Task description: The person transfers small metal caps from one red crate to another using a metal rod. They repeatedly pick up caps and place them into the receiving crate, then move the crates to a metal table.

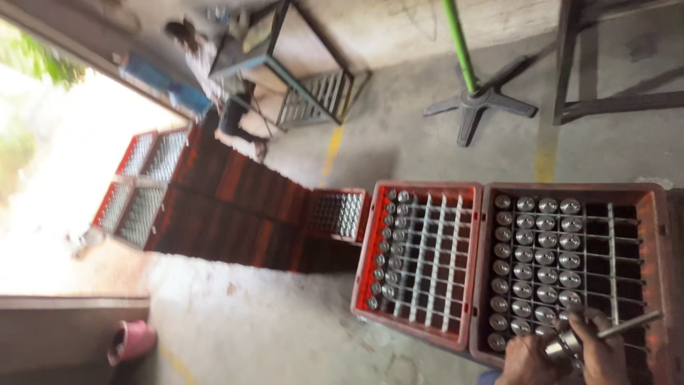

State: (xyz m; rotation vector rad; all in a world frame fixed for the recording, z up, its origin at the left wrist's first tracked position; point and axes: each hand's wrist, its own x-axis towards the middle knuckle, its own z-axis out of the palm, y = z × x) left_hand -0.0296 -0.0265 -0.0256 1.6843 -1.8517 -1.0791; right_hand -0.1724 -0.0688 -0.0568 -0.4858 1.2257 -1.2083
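At the bottom right edge, both of my hands sit over the near side of a red crate (659,235). A wire grid divides the crate into cells, and several shiny metal cylinders (545,257) stand in them. My left hand (524,361) grips one metal cylinder (563,346) just above the crate's near row. My right hand (605,349) touches the same cylinder and is closed around a thin metal rod (630,324), which sticks out to the right. The picture is blurred by motion.
A second red crate (363,246) adjoins on the left, with cylinders only along its left column. Stacked dark red crates (235,207) lie further left by the bright doorway. A person (231,114) crouches far off. A green pole on a cross base (476,100), metal frames and a pink object (132,341) stand on the concrete floor.
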